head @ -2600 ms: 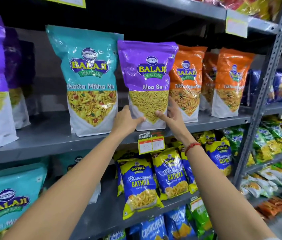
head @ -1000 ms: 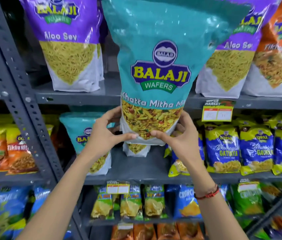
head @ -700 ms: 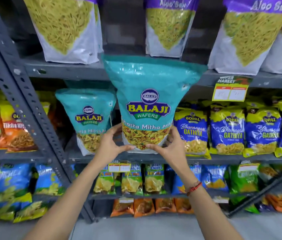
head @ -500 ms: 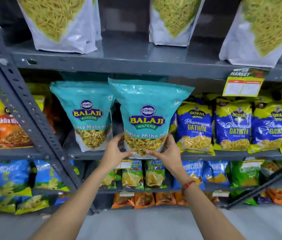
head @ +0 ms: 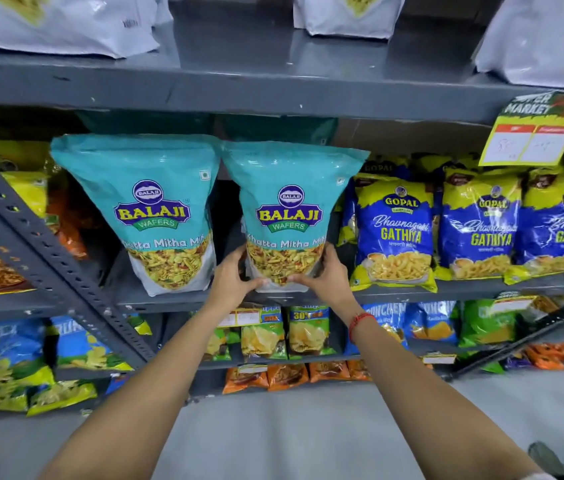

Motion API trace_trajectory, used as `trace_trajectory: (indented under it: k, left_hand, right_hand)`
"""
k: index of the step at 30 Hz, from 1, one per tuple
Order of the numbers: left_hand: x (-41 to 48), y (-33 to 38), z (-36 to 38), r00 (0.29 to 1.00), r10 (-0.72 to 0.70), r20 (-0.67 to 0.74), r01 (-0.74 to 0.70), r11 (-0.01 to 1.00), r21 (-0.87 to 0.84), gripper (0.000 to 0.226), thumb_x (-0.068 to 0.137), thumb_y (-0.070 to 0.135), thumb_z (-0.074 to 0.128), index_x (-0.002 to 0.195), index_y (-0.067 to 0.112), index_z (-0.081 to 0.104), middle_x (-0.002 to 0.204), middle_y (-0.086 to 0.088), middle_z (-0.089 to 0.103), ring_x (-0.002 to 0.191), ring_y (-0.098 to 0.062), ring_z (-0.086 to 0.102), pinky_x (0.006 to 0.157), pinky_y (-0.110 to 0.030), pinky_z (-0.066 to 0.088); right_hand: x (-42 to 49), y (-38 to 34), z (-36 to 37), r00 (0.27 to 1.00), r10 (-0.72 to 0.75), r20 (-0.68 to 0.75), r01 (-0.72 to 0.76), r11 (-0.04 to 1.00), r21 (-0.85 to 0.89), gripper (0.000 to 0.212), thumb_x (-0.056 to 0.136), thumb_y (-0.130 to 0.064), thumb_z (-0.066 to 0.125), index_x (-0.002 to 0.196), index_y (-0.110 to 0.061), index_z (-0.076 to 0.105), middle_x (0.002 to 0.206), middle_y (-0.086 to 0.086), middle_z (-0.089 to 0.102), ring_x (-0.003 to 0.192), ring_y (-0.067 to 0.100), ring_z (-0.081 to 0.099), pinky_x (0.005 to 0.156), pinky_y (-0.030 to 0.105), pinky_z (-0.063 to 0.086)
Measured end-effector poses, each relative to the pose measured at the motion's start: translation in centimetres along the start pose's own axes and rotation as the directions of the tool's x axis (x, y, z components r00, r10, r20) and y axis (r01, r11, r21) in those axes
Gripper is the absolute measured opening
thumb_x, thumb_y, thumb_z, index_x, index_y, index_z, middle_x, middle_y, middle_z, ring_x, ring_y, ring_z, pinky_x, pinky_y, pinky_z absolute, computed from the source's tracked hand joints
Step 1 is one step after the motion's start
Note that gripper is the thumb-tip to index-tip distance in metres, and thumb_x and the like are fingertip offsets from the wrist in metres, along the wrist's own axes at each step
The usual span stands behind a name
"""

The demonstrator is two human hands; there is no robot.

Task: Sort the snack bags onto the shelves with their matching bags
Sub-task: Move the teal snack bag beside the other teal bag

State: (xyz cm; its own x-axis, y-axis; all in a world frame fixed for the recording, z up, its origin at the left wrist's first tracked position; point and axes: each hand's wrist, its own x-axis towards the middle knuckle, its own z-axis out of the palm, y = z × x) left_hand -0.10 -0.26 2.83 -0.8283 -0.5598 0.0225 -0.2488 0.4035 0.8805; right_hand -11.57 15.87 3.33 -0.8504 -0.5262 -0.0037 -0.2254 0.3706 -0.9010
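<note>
Both hands clasp the lower end of a teal Balaji Khatta Mitha Mix bag [head: 291, 216]: left hand [head: 235, 282] wrapped round its lower left corner, right hand [head: 325, 275] round its lower right corner, thumbs across the front at the clear window, nearly meeting at the bottom seam. The held bag stands upright, its base at the front lip of the middle shelf [head: 481, 289]; whether the base bears fully on the shelf cannot be told, as the hands cover it. A red thread band [head: 360, 322] sits on the right wrist. Just left of the grip, a second teal bag [head: 155, 209] of the same kind stands on the same shelf, its upper edge touching or nearly touching the held bag's top. More teal packaging shows dimly behind the tops of both. Right of the grip, blue and yellow Gopal Gathiya bags [head: 398, 230] stand in a row along the shelf, the nearest just beside the held bag. Above the grip, the upper shelf [head: 273, 91] carries white-bottomed bags, only their bases in view, and a price tag [head: 533, 133] hangs from its edge at far right. Below the grip, small chip packets [head: 308, 330] line the lower shelf, with orange packets [head: 287, 375] lower again. Far left, past a slanted perforated upright [head: 48, 261], orange and yellow bags sit in the neighbouring bay.
</note>
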Motion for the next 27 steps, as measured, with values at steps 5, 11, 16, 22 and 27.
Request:
trace_trajectory:
  k: [5,11,16,22,27]
  left_hand:
    - [0.4,-1.1,0.0,0.993,-0.021,0.120,0.004,0.990,0.143,0.090,0.071,0.023,0.078,0.143,0.012,0.025,0.146,-0.010,0.042,0.133,-0.027,0.041,0.104,-0.036,0.034]
    - [0.6,-2.3,0.4,0.994,-0.051,0.099,0.026,0.971,0.239,0.085,0.073,0.025,0.076,0.142,0.011,0.028,0.145,-0.013,0.045,0.131,-0.029,0.043,0.101,-0.035,0.037]
    - [0.6,-2.1,0.6,0.994,-0.066,0.089,0.042,0.967,0.251,0.083,0.074,0.023,0.075,0.142,0.010,0.029,0.144,-0.013,0.045,0.132,-0.029,0.042,0.103,-0.037,0.037]
    - [-1.5,-0.3,1.4,0.976,-0.111,-0.184,0.138,0.981,0.138,0.064,0.076,0.015,0.073,0.132,0.002,0.046,0.133,-0.017,0.056,0.120,-0.032,0.052,0.100,-0.042,0.042]
    - [-4.3,5.9,0.8,0.955,-0.011,-0.298,-0.004,0.999,-0.049,0.028,0.082,0.015,0.067,0.109,0.006,0.062,0.104,-0.009,0.068,0.084,-0.017,0.062,0.071,-0.022,0.050]
  right_hand:
    - [0.4,2.2,0.5,0.995,0.082,0.049,-0.077,0.993,-0.094,0.093,0.057,-0.022,0.090,0.132,-0.014,0.035,0.128,0.013,0.060,0.120,0.029,0.056,0.095,0.052,0.051]
    - [0.4,2.8,1.2,0.997,0.080,0.007,-0.079,0.994,-0.081,0.079,0.062,-0.013,0.087,0.125,-0.013,0.040,0.128,0.010,0.062,0.121,0.027,0.057,0.096,0.049,0.052]
    - [0.1,2.5,1.3,0.997,0.081,0.008,-0.080,0.993,-0.085,0.077,0.065,-0.009,0.085,0.126,-0.009,0.040,0.129,0.012,0.060,0.121,0.026,0.056,0.096,0.043,0.052]
    - [-1.8,1.4,1.0,0.994,0.073,-0.086,-0.073,0.997,0.003,0.096,0.069,-0.012,0.082,0.147,-0.012,0.025,0.146,0.010,0.046,0.136,0.025,0.042,0.107,0.039,0.041]
    - [-4.2,-3.0,-1.0,0.904,-0.204,-0.375,0.188,0.979,-0.080,0.039,0.084,-0.020,0.070,0.119,-0.010,0.058,0.115,0.008,0.063,0.107,0.023,0.059,0.092,0.044,0.052]
